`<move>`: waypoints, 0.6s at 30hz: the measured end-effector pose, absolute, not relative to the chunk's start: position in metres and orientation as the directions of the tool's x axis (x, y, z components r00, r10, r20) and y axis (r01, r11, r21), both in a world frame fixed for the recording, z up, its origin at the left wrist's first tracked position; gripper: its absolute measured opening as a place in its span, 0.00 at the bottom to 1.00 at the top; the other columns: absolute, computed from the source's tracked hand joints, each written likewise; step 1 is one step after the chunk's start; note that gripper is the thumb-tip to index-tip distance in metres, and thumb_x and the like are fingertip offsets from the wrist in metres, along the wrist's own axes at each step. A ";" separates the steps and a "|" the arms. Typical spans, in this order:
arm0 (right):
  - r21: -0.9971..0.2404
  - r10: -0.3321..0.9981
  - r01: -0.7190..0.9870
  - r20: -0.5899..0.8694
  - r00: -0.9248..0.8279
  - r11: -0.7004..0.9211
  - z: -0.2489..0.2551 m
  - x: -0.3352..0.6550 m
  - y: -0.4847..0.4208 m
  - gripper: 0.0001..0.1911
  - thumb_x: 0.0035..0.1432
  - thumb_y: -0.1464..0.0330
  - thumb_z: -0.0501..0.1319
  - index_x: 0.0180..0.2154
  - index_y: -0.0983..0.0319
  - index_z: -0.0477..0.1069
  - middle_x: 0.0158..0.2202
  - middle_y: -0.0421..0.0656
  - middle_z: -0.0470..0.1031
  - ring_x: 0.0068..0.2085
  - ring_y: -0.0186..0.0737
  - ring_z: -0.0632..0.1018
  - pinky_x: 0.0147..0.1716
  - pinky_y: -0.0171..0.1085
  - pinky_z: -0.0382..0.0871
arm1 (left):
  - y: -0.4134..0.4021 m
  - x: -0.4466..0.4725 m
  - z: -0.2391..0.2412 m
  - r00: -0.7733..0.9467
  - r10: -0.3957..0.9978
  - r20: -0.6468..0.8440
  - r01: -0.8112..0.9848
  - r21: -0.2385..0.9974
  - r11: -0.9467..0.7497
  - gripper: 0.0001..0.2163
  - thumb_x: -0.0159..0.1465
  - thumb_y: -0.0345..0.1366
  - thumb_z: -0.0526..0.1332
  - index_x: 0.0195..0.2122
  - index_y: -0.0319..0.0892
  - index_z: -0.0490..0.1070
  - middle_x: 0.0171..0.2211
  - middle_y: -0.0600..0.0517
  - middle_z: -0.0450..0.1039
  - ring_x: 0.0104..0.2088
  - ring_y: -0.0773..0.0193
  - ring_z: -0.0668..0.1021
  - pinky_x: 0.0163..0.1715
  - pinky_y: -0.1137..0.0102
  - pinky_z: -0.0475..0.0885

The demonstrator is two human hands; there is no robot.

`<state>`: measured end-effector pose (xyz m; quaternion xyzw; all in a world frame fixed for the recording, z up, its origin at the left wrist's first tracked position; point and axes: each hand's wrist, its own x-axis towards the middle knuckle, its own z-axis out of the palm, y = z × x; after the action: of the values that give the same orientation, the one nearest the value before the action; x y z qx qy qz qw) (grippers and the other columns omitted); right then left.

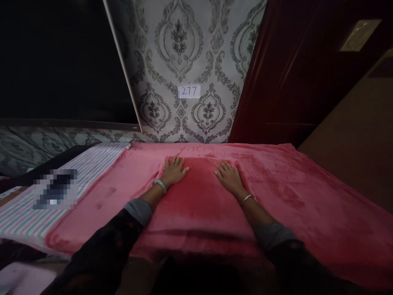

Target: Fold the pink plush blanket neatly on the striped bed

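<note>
A folded red plush cloth point(196, 196) lies on a larger pink-red plush blanket point(291, 184) spread over a flat surface. Palm down with spread fingers, my left hand point(174, 170) presses on the far left corner of the folded piece. My right hand point(229, 177) rests flat near its far right corner, fingers also apart. Neither hand grips anything. Bracelets show on both wrists. Dark creases run across the near part of the cloth, and its near edge hangs into shadow.
A striped cloth point(101, 164) covers the left end, with a pixelated dark object point(55, 189) on it. Behind stand a large black screen point(61, 61), patterned wallpaper point(179, 45) with a "277" label point(189, 91), and a dark red door point(285, 73).
</note>
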<state>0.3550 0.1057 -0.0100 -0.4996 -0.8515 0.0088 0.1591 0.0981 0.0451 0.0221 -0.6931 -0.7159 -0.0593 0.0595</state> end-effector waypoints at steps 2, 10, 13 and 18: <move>-0.144 0.852 0.857 0.276 -0.445 0.494 -0.019 0.358 0.101 0.27 0.73 0.60 0.48 0.69 0.58 0.60 0.72 0.49 0.55 0.72 0.54 0.55 0.67 0.64 0.52 | 0.043 0.095 0.008 -0.016 0.982 0.188 0.999 -0.037 0.023 0.29 0.73 0.50 0.45 0.69 0.39 0.59 0.69 0.37 0.59 0.70 0.44 0.59 0.69 0.40 0.47; -0.163 0.855 0.856 0.284 -0.435 0.490 -0.020 0.362 0.104 0.26 0.73 0.63 0.46 0.68 0.57 0.61 0.71 0.46 0.56 0.71 0.53 0.57 0.67 0.61 0.54 | 0.046 0.085 0.004 -0.018 0.972 0.236 1.000 0.025 0.012 0.25 0.74 0.42 0.44 0.68 0.40 0.61 0.68 0.40 0.62 0.70 0.48 0.61 0.68 0.44 0.54; -0.155 0.855 0.859 0.281 -0.435 0.488 -0.019 0.363 0.103 0.26 0.73 0.65 0.45 0.69 0.57 0.61 0.72 0.46 0.56 0.71 0.51 0.57 0.67 0.59 0.54 | 0.043 0.083 0.006 -0.053 0.954 0.296 0.994 0.108 0.022 0.23 0.73 0.35 0.42 0.64 0.40 0.66 0.65 0.42 0.66 0.67 0.53 0.66 0.68 0.51 0.58; -0.119 0.870 0.871 0.207 -0.448 0.477 -0.012 0.366 0.100 0.27 0.74 0.64 0.45 0.70 0.57 0.58 0.72 0.46 0.54 0.72 0.49 0.57 0.68 0.55 0.54 | 0.039 0.079 0.016 -0.029 0.976 0.217 0.992 0.126 0.002 0.23 0.73 0.34 0.43 0.66 0.37 0.65 0.67 0.41 0.65 0.68 0.54 0.64 0.69 0.54 0.56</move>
<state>0.3659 0.0998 -0.0117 -0.5113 -0.8509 -0.0024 0.1204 0.0789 0.0390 0.0164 -0.6958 -0.7070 -0.1221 0.0336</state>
